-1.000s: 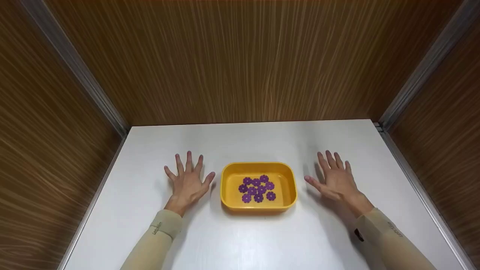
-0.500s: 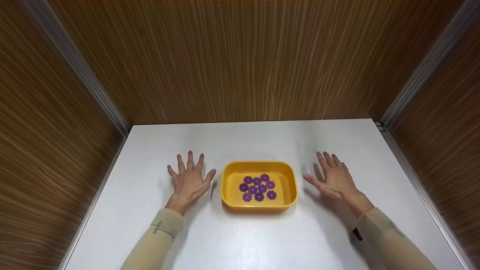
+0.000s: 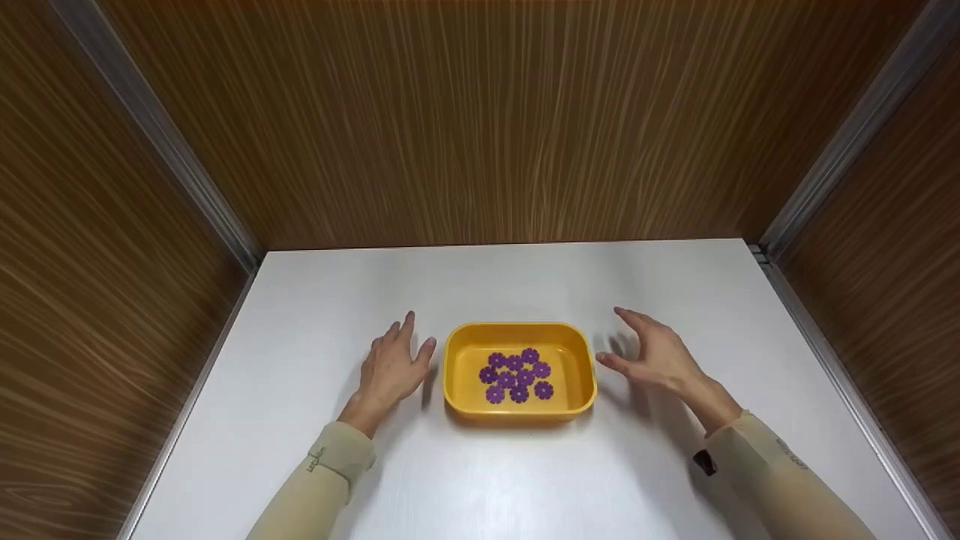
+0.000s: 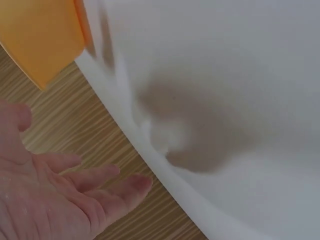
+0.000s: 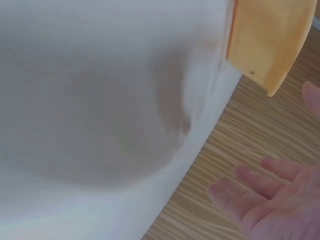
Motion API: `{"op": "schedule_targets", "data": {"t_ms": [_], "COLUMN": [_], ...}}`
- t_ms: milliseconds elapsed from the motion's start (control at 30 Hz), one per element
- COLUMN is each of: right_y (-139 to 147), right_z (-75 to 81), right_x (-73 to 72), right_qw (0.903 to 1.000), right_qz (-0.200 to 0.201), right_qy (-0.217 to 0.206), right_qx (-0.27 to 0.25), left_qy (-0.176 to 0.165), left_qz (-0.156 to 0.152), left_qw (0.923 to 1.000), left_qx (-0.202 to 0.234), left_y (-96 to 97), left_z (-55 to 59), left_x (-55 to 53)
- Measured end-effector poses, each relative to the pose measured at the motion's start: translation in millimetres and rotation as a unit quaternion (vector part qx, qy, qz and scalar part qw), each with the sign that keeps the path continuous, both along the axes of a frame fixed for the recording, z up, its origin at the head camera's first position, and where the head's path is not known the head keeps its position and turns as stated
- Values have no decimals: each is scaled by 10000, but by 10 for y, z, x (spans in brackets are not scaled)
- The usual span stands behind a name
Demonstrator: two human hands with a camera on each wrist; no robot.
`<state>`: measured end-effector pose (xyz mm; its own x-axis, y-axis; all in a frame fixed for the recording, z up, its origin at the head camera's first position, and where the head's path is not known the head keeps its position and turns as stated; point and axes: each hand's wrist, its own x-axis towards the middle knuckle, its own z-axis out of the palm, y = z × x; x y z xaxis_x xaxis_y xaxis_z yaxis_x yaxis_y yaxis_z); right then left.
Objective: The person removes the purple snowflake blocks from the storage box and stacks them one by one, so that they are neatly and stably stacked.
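Observation:
A yellow rectangular tray (image 3: pixel 465 403) stands on the white table, with several purple flower-shaped discs (image 3: pixel 519 393) lying flat together on its floor. To its left, my left hand (image 3: pixel 391 367) hovers over the table, palm turned partly toward the tray, fingers loosely extended and thumb apart. My right hand (image 3: pixel 664 360) mirrors it on the other side, its thumb tip close to the tray's right rim. Both hands hold nothing. In the left wrist view the tray's side (image 4: pixel 45 40) shows beyond the relaxed fingers (image 4: pixel 95 177); the right wrist view shows the tray's opposite side (image 5: pixel 270 40) likewise.
Brown wood-grain panels (image 3: pixel 495 127) enclose the white table (image 3: pixel 480 487) at the back and both sides. Metal strips (image 3: pixel 840 390) run along the side edges. Shadows of the hands fall on the tabletop.
Both hands have turned from palm-down with spread fingers to palms facing inward, and have come nearer the tray. The tray and purple discs have stayed in place.

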<state>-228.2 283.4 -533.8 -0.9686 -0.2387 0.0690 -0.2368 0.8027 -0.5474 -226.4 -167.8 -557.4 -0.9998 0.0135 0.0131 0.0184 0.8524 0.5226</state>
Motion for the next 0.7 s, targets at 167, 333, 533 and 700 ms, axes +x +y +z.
{"op": "schedule_targets", "data": {"t_ms": [167,333,533,700], "right_y": [-44,-117,-223,-296], "right_z": [14,14,15,-7], "right_x": [-18,-11,-6,-23], "right_qw": [9986,9948,9923,9900], "right_qz": [202,343,528,845], "right_qy": [273,357,181,132], "right_qx": [-409,-894,-1109,-1120], "left_qy": [-159,-117,-255,-459], "left_qz": [33,68,76,81], "left_qw": [9988,9959,9910,9853], "left_qx": [452,897,1311,1643], "left_y": [65,118,174,205], "left_z": [22,11,18,27], "left_x": [6,6,0,-17]}}
